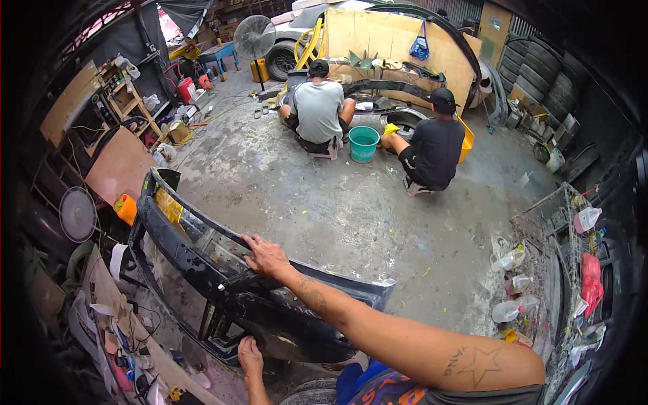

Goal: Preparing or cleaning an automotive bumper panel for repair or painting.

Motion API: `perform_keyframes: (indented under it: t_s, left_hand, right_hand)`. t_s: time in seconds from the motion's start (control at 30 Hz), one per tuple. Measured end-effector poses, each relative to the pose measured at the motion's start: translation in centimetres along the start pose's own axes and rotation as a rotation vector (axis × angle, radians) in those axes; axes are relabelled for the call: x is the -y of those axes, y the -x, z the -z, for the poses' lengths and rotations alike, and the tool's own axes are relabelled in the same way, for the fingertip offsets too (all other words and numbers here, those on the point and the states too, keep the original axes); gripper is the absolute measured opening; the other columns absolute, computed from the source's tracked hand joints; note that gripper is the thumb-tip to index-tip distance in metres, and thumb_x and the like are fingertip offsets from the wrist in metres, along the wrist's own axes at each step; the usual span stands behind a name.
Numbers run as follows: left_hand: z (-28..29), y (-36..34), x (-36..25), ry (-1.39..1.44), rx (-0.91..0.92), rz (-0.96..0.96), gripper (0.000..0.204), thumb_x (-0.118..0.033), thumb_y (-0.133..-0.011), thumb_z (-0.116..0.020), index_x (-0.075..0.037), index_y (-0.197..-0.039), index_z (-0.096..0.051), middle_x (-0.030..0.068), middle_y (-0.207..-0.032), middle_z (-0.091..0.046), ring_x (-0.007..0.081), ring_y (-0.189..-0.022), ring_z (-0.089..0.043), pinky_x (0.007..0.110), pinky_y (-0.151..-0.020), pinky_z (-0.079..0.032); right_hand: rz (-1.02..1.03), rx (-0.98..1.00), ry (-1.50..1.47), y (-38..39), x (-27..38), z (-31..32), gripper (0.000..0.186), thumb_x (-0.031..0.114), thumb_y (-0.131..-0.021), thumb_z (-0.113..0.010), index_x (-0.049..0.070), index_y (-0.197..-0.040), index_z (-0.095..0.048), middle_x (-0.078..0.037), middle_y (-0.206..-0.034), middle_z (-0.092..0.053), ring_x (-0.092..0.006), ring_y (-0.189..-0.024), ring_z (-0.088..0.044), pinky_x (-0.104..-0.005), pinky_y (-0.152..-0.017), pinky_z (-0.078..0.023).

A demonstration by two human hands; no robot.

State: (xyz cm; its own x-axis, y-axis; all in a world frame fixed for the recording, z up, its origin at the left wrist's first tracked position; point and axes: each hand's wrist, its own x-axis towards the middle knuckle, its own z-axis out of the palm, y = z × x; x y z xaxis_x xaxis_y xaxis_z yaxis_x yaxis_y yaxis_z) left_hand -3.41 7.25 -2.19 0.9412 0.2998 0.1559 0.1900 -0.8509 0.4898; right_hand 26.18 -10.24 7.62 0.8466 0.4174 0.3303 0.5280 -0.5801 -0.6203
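A large black car bumper (192, 260) lies in front of me, its long curved frame stretching from far left to near right. Its glossy skin carries wet-looking spots. My right hand (268, 256) reaches across from the right, fingers bent over the bumper's far upper edge. Lower down, my left hand (250, 358) grips the near edge beside an opening, its fingers curled and their tips partly hidden. Under the bumper's near side a tire (310, 393) shows in part.
Two people (317, 108) squat on low stools ahead, beside a green bucket (364, 145) and car parts. A standing fan (254, 37) is behind them. Plastic bottles (507, 310) stand at the right; a cluttered bench (152, 341) and another fan (77, 214) are at the left.
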Motion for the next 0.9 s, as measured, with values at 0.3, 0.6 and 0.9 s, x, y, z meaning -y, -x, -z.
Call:
perform_keyframes:
  t_s: [0.3,0.6,0.9]
  left_hand:
    - [-0.7,-1.5,-1.9,0.022,0.029,0.068,0.022,-0.006,-0.092,-0.057,0.006,-0.105,-0.070,0.0206,-0.113,-0.067,0.0420,-0.105,-0.062,0.047,-0.095,-0.048]
    - [-2.1,-0.5,0.0,-0.095,0.009,-0.061,0.017,-0.012,-0.089,-0.059,0.000,-0.088,-0.071,0.0187,-0.102,-0.070,0.0388,-0.098,-0.065,0.046,-0.087,-0.053]
    - [-2.7,0.9,-1.5,-0.143,-0.129,0.123,0.014,-0.013,-0.090,-0.062,-0.002,-0.088,-0.069,0.0173,-0.098,-0.060,0.0365,-0.102,-0.058,0.047,-0.091,-0.047]
  right_hand:
    - [-0.015,0.015,0.014,-0.1,-0.4,1.1,0.062,0.037,-0.095,-0.063,0.014,-0.149,-0.042,-0.018,-0.133,-0.057,-0.0385,-0.108,-0.066,-0.0502,-0.085,-0.057]
    - [-0.054,0.025,-0.099,0.1,0.1,0.3,0.062,0.034,-0.086,-0.072,0.018,-0.142,-0.055,-0.017,-0.137,-0.062,-0.0401,-0.115,-0.065,-0.0488,-0.094,-0.054]
    - [0.024,0.044,0.089,0.3,0.9,0.3,0.065,0.032,-0.093,-0.066,0.017,-0.151,-0.043,-0.018,-0.138,-0.059,-0.0405,-0.115,-0.065,-0.0492,-0.091,-0.054]
